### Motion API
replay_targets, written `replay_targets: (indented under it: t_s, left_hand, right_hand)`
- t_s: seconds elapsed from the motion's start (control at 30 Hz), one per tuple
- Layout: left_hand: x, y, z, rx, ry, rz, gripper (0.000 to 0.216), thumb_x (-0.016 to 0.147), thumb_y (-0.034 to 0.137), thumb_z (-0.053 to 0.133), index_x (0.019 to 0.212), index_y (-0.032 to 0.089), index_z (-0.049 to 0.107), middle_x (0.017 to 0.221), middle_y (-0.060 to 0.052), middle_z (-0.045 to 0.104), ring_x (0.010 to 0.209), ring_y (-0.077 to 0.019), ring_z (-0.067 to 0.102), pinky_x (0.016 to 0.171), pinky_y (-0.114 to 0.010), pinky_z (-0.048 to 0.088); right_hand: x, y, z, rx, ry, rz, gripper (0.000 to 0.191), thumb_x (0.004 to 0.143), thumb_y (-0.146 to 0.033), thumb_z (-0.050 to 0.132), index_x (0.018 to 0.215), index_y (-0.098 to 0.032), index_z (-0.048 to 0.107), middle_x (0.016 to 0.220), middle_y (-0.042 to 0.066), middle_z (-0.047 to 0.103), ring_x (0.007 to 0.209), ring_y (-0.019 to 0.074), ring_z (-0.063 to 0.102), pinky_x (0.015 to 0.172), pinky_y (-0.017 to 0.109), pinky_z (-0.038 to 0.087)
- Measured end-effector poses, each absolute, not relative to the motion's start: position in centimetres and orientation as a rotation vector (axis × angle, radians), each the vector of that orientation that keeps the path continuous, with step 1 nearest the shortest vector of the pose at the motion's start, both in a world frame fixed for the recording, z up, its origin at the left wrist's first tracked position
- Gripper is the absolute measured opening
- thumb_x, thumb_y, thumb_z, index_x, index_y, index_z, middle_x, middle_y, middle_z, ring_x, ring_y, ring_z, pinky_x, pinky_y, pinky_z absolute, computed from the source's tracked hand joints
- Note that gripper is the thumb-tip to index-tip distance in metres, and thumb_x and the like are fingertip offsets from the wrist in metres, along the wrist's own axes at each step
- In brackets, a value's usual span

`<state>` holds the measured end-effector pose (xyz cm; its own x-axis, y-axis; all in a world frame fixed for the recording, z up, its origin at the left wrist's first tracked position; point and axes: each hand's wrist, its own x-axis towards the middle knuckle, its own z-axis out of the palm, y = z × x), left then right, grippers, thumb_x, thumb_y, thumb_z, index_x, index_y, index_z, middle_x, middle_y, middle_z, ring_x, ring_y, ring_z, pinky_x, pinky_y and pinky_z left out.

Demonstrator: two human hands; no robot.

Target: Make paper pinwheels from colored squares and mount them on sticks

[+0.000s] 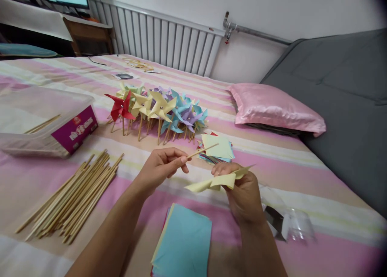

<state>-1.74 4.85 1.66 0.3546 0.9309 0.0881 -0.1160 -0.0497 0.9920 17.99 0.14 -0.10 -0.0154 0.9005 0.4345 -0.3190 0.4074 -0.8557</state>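
Observation:
My left hand (161, 166) pinches a thin wooden stick (203, 150) that points right and slightly up. My right hand (242, 190) is closed on a folded pale yellow paper pinwheel head (217, 181), held just below the stick's tip. Both hands hover above the striped pink bedsheet (302, 180). Beyond them lies a row of finished paper pinwheels (159, 107) in red, yellow, blue and purple, on sticks. A small pile of cut paper squares (218, 148) sits right behind the hands.
A loose bundle of wooden sticks (75, 196) lies at left. A clear plastic box (45, 123) with a purple label is behind it. A stack of coloured paper (184, 240), blue on top, lies near me. A pink pillow (272, 107) and a grey sofa (341, 87) are at right.

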Motion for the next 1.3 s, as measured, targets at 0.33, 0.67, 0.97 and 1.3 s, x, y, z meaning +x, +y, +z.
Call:
replay_targets:
  t_s: [0.33,0.67,0.97,1.3]
  left_hand:
    - [-2.6,4.9,2.0,1.459,0.836,0.958,0.018,0.071,0.033,0.073,0.071,0.016,0.074,0.058,-0.004,0.065,0.048,-0.0073,0.041,0.042,-0.018,0.026]
    - [-2.7,5.0,2.2,1.503,0.788,0.928,0.013,0.071,0.028,0.072,0.066,0.017,0.075,0.059,-0.006,0.066,0.049,-0.0088,0.046,0.041,-0.018,0.028]
    - [-2.8,5.0,1.7,1.478,0.799,0.895,0.011,0.071,0.028,0.073,0.07,0.017,0.076,0.06,-0.006,0.068,0.05,-0.0086,0.049,0.044,-0.017,0.033]
    - [-2.5,4.9,2.2,1.424,0.785,0.903,0.014,0.067,0.03,0.076,0.068,0.016,0.076,0.064,-0.009,0.069,0.055,-0.0125,0.055,0.048,-0.02,0.037]
  right_hand:
    - [18.6,-0.6,1.1,-0.782,-1.395,0.627,0.009,0.076,-0.017,0.07,0.079,-0.026,0.071,0.094,0.005,0.062,0.094,0.0191,0.057,0.079,0.032,0.046]
    - [18.5,-0.6,1.5,-0.772,-1.452,0.595,0.005,0.08,-0.023,0.067,0.082,-0.026,0.07,0.092,0.004,0.066,0.093,0.0199,0.06,0.084,0.035,0.045]
    - [18.3,-0.8,1.9,-0.822,-1.459,0.536,0.002,0.08,-0.026,0.067,0.079,-0.024,0.068,0.087,0.005,0.068,0.086,0.0197,0.063,0.075,0.033,0.049]
    - [18.3,-0.9,1.9,-0.832,-1.501,0.455,0.007,0.078,-0.018,0.066,0.081,-0.025,0.067,0.085,0.003,0.065,0.084,0.0184,0.062,0.075,0.032,0.048]
